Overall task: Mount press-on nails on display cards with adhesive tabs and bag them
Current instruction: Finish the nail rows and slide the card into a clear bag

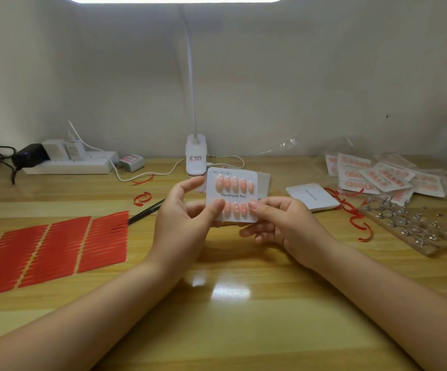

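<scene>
A white display card printed "Handmade Nail" is held upright above the middle of the table. It carries two rows of peach press-on nails. My left hand grips its left edge, thumb on the lower row and fingers behind. My right hand pinches its lower right corner, thumb on the front. Red adhesive tab sheets lie flat at the left. A heap of bagged nail cards sits at the far right.
A wooden nail stand with metal holders lies at the right, beside peeled red strips and a stack of blank white cards. Black tweezers lie by the tab sheets. A clip lamp and power strip line the back wall.
</scene>
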